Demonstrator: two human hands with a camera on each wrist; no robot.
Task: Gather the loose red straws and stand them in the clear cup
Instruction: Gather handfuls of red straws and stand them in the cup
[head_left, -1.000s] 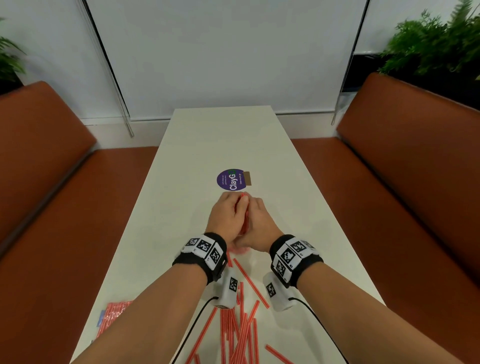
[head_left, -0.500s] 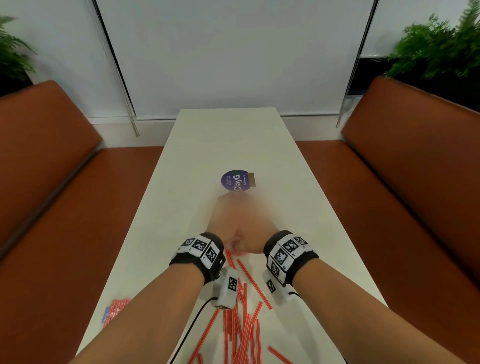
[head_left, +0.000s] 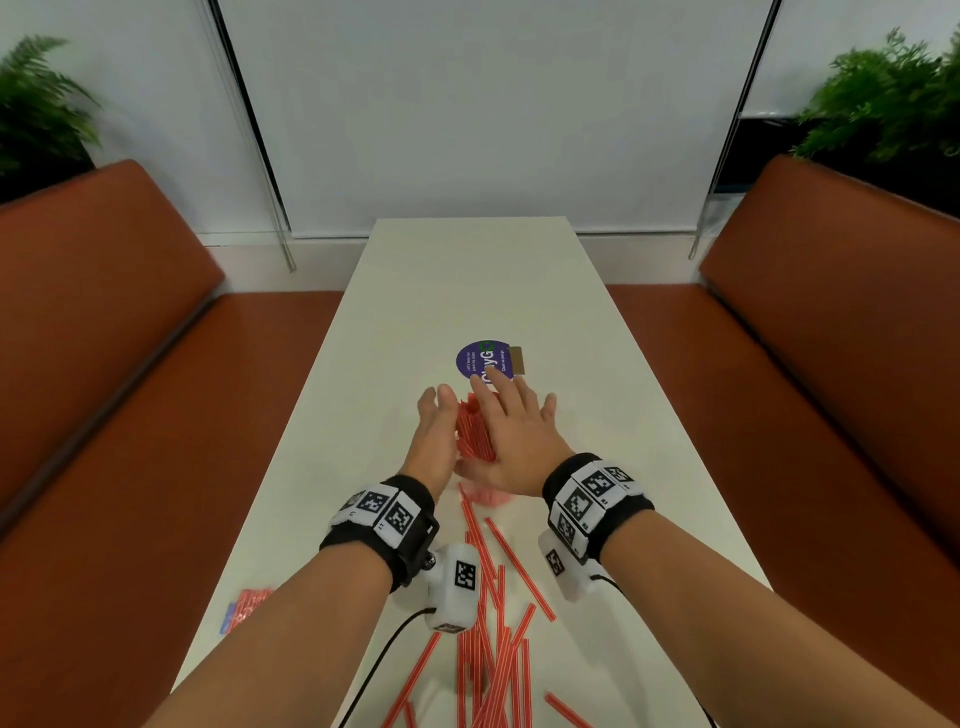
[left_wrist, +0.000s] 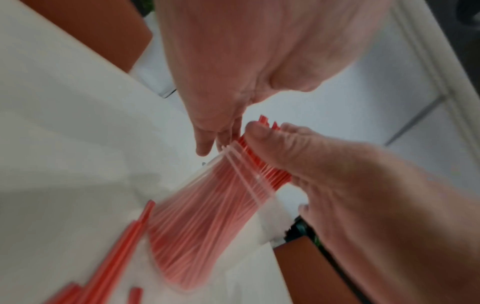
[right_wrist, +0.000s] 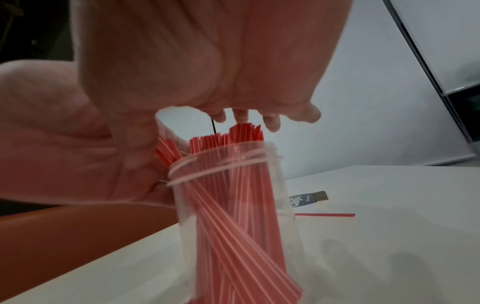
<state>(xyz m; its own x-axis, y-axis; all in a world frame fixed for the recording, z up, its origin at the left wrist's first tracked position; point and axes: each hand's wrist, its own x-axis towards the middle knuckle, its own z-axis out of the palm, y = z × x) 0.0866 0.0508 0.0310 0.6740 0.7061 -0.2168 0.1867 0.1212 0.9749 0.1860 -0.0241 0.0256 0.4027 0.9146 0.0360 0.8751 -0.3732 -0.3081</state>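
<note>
My left hand (head_left: 435, 441) and right hand (head_left: 511, 431) flank cup (right_wrist: 233, 216), fingers straight, gripping nothing. Straws (head_left: 474, 431) upright in cup, on surface (head_left: 467, 270). Loose straws (head_left: 493, 613) behind wrists, toward me, mostly lengthwise; both hands about equally near.

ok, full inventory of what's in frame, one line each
clear cup: one, transparent, mid-table between the hands
straws in cup: many, red, standing in it
loose straws: many, red, near table end
straw packet: one, red, left table edge
sticker: one, purple, round, beyond the cup
table: one, white
benches: two, rust-brown, either side
plants: two, green, far corners
left hand: fingers straight, left of the straws
right hand: fingers spread, over the straws
</note>
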